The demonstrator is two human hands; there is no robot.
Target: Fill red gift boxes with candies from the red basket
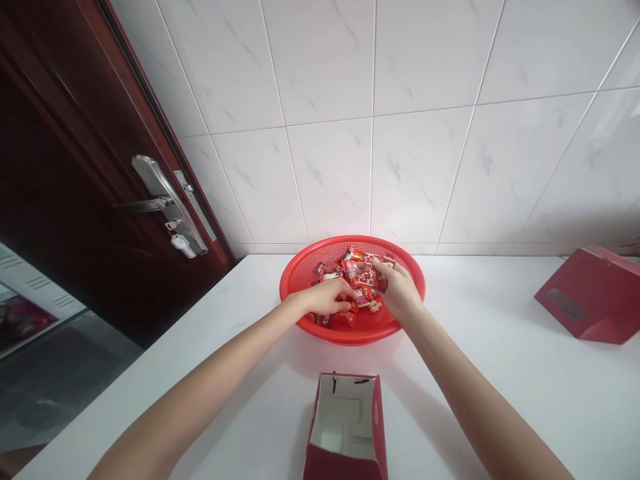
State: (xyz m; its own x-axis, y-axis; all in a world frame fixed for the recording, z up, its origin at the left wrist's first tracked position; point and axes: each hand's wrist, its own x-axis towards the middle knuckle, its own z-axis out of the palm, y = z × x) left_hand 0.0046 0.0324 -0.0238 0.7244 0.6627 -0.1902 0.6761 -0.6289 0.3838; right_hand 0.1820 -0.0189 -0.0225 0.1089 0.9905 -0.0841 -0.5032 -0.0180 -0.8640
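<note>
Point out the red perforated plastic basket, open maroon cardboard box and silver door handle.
Red perforated plastic basket [353,337]: head view, front rim.
Open maroon cardboard box [345,467]: head view, near wall.
Silver door handle [145,205]: head view, lever.

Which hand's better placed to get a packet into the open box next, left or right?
Right, I'd say. The right hand already seems to have the spotted packet in its fingers, while the left hand is down among the wrappers, grip unclear. Both look similarly near the open box.

Glossy red plastic basket [350,337], smooth white table [240,373], shiny wrappers [345,315].
</note>
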